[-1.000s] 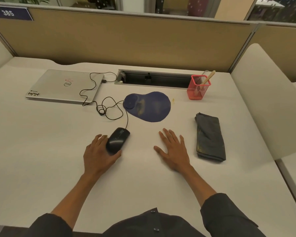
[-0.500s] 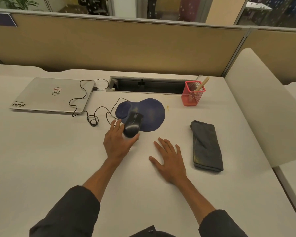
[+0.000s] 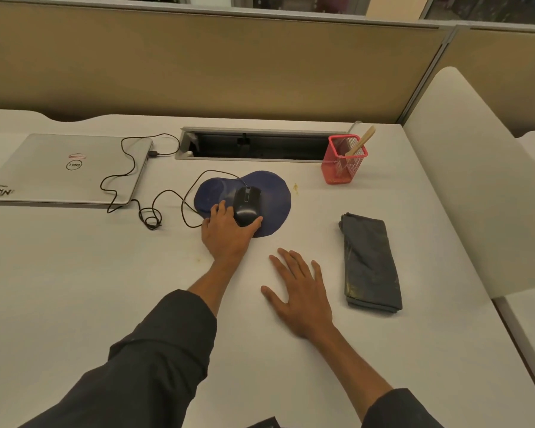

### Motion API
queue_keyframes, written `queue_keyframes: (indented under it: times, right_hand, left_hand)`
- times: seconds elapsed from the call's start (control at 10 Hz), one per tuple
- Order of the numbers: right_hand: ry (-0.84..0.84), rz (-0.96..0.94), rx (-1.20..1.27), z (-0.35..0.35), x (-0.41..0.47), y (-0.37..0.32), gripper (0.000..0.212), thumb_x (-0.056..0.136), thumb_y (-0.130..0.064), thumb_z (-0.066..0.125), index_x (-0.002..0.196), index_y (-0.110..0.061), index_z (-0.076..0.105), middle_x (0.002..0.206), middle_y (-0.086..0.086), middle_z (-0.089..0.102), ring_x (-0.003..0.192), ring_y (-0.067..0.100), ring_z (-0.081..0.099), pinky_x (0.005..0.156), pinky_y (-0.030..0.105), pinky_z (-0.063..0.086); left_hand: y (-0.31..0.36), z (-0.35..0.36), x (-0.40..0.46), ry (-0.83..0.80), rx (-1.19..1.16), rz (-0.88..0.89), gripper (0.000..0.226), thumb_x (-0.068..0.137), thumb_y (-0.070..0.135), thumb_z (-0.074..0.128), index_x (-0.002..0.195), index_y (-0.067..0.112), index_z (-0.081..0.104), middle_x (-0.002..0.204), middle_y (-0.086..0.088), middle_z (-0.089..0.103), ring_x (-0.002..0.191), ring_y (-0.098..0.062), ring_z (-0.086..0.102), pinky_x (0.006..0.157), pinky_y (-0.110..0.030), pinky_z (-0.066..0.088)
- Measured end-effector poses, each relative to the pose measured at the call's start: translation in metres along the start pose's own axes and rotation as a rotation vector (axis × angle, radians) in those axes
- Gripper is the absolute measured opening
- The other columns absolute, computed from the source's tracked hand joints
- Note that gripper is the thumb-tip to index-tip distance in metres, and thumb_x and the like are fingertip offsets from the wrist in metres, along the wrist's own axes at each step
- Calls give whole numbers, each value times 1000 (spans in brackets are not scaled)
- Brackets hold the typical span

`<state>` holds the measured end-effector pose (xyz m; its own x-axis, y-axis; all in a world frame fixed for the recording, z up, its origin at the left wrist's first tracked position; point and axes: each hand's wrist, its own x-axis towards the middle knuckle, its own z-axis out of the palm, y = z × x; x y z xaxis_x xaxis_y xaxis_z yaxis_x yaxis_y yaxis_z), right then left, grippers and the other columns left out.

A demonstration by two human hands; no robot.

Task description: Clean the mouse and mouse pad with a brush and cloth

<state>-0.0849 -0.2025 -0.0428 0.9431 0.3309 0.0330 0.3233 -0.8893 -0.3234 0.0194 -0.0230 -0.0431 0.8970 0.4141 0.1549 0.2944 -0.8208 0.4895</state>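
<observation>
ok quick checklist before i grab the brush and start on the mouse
1. Mouse on the mouse pad: ok.
2. Left hand has a grip on the mouse: ok, thumb and fingers at its sides.
3. Right hand free to reach: ok, flat on the desk.
4. Brush reachable: ok, handle sticks out of the red holder.
5. Cloth at hand: ok, folded beside the right hand.
6. Brush bristles clean: cannot tell.

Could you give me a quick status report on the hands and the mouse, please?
Left hand grips mouse on blue mouse pad. Right hand flat on desk. Cloth untouched, nothing obstructing.
</observation>
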Motion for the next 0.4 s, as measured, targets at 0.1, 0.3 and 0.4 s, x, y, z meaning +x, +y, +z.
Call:
queue_keyframes:
  times: [0.1, 0.3, 0.4]
  right_hand:
    - [-6, 20, -18, -1, 1, 1, 68, 89, -70, 20, 148, -37, 9, 158, -12, 5, 145, 7, -1, 118, 43, -1]
    - [18, 103, -86, 1, 3, 0, 79, 85, -76, 15, 149, -34, -6, 158, -7, -13, 143, 13, -18, 116, 46, -10]
    - [0, 118, -81, 3, 5, 0, 79, 85, -77, 13, 149, -34, -3, 159, -7, -8, 144, 14, -16, 116, 47, -8]
  left_hand:
    - [1, 0, 0, -29, -7, -6, 84, 71, 74, 59, 127, 12, 56, 141, -8, 50, 134, -27, 41, 108, -49, 35]
    - [-18, -16, -28, -103, -44, 147, 96, 78, 73, 52, 148, 11, 28, 156, -7, 28, 145, -22, 20, 117, -41, 16]
    - [-48, -35, -65, -189, -2, 361, 88, 86, 71, 38, 151, 15, 20, 159, -3, 18, 147, -19, 12, 119, -38, 5]
